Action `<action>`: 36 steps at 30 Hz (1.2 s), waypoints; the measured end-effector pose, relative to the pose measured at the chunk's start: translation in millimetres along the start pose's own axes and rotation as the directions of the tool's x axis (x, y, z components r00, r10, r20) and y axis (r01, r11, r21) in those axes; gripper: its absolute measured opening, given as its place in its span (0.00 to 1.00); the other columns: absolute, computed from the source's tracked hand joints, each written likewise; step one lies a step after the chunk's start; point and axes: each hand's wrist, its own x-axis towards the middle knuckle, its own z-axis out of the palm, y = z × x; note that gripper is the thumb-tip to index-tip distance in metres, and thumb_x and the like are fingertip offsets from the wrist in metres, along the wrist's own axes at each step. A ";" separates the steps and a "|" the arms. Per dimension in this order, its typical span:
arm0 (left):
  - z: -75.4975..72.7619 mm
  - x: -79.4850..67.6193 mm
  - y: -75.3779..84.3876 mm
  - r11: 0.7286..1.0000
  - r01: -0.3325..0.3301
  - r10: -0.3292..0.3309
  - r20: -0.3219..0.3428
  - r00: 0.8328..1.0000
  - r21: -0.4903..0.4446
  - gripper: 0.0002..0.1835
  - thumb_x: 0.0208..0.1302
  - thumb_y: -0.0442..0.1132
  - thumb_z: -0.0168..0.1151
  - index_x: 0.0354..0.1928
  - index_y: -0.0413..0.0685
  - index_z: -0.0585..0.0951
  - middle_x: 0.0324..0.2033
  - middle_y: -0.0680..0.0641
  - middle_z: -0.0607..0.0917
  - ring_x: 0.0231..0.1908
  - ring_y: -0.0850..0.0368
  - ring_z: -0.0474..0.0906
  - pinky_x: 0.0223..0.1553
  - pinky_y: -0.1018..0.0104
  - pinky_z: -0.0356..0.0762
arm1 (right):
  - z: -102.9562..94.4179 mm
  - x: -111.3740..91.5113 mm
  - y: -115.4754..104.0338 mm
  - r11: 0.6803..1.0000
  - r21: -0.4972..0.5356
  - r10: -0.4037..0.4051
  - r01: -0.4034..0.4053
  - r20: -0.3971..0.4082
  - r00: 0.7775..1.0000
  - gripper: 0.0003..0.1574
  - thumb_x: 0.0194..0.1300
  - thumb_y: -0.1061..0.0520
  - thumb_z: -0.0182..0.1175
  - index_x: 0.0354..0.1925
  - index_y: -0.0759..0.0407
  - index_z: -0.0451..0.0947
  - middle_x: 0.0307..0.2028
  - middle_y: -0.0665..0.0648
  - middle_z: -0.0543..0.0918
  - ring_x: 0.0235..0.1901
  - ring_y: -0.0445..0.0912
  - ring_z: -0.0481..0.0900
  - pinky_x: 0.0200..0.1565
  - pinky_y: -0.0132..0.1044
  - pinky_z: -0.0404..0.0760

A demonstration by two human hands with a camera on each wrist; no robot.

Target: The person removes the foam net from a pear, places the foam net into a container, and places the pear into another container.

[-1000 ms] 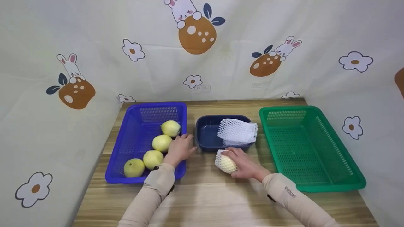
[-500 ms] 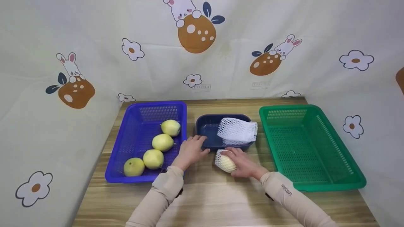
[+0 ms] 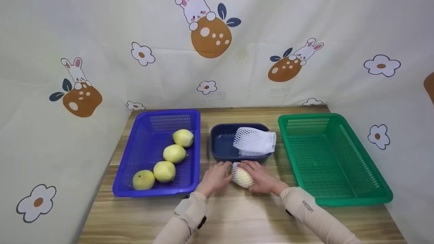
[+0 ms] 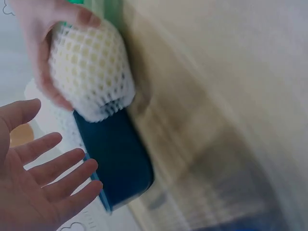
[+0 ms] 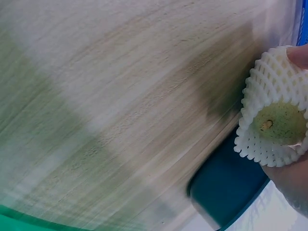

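Observation:
My right hand (image 3: 262, 178) grips a pale yellow pear (image 3: 243, 178) in a white foam net sleeve (image 4: 89, 67), above the table in front of the navy bin. The pear's greenish end with a short brown stub (image 5: 266, 125) shows through the sleeve's open end in the right wrist view. My left hand (image 3: 215, 178) is just left of the sleeved fruit; in the left wrist view its fingers are spread and its palm holds nothing. Several bare yellow-green pears (image 3: 164, 171) lie in the blue basket (image 3: 118, 184) on the left.
Behind my hands stands a navy bin (image 3: 220, 149), with more white foam nets (image 3: 256, 141) lying over its right part. A green basket (image 3: 325, 169) stands on the right. Patterned cloth (image 3: 244, 78) encloses the wooden table (image 3: 237, 220) at the back and sides.
My left hand has moved right and toward me, from the blue basket's edge, past the navy bin's front, to beside the sleeved pear. The right hand keeps its hold in nearly the same place.

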 end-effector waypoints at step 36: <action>46.5 3.3 3.3 0.855 0.039 -0.047 -0.003 0.999 -0.518 0.19 0.55 0.35 0.57 0.49 0.41 0.70 0.42 0.40 0.78 0.42 0.48 0.75 0.44 0.59 0.70 | 1.2 -38.3 -2.4 0.992 0.121 0.051 -0.030 -0.172 0.984 0.44 0.47 0.53 0.67 0.60 0.62 0.62 0.58 0.64 0.64 0.52 0.56 0.68 0.48 0.46 0.69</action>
